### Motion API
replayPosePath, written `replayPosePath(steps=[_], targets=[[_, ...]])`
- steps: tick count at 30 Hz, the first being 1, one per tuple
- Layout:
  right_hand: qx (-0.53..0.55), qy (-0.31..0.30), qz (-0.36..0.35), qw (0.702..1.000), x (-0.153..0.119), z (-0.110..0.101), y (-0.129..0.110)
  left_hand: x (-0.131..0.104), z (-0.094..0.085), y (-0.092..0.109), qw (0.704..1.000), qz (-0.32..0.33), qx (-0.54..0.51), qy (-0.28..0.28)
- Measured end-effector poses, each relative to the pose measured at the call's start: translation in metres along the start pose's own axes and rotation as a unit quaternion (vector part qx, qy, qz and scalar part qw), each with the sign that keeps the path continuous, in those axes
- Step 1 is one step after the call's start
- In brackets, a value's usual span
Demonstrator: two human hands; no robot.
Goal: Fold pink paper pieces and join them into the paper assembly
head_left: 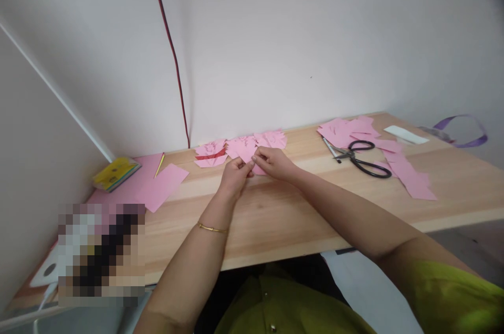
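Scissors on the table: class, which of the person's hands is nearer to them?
Right. The right hand pinches pink paper just left of the scissors; the left hand lies beyond it, further away.

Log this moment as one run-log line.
left hand: holds pink paper piece | right hand: pinches same piece | scissors: lying on table, untouched

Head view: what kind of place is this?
Probably a home craft corner: a wooden table against a plain wall, with pink paper pieces, black scissors and a pencil. Both hands fold pink paper.
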State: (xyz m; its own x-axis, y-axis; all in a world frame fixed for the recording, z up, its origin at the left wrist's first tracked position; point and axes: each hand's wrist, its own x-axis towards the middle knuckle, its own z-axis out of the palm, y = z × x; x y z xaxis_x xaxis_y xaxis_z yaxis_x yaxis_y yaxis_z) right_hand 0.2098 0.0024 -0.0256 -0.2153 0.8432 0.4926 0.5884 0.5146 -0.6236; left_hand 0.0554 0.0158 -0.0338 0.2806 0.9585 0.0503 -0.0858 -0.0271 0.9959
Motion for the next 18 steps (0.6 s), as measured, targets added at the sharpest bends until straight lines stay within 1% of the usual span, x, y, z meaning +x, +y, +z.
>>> replayPosePath(steps=[5, 10, 18], targets=[[-0.016, -0.007, 0.001, 1.000, 0.0006, 0.0006, -0.0001, 0.0005, 0.0000, 0.0002, 1.000, 0.007, 0.015, 0.023], [-0.032, -0.011, -0.011, 0.999, 0.0022, -0.0003, -0.0016, 0.0008, 0.0000, 0.0016, 0.999, 0.017, 0.027, 0.025], [-0.030, -0.005, -0.004, 1.000, 0.0020, -0.0007, 0.0007, 0.0023, -0.0014, -0.0019, 0.999, -0.005, -0.035, 0.009]])
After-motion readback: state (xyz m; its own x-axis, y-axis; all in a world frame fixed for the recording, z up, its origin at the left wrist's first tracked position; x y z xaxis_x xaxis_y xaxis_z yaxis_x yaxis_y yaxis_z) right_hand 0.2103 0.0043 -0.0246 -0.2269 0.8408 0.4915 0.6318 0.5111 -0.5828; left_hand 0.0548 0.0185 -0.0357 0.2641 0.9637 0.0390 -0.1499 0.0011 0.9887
